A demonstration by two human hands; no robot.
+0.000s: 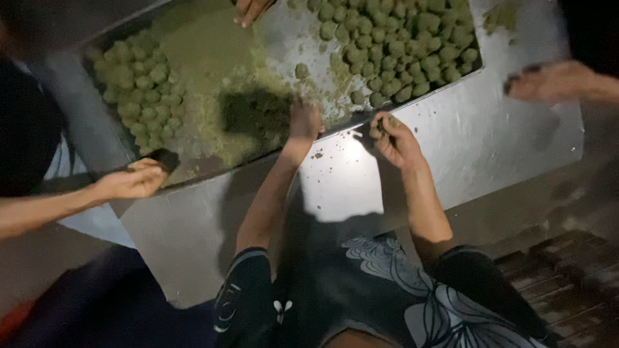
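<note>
A large metal tray [451, 135] holds loose green mash [213, 64] in its middle and heaps of small green balls at the left [142, 90] and the far right [400, 45]. My left hand [303, 122] reaches into the tray's near edge, fingers down in the green mash. My right hand [393, 138] hovers over the tray's rim with its fingers curled around a small lump of green mash [376, 131].
Another person's hand [132, 182] comes in from the left, holding a dark object [164, 158]. A second person's hand [554, 82] is at the right edge, and a third hand [250, 9] at the top. Dark brick floor [567, 277] lies to the lower right.
</note>
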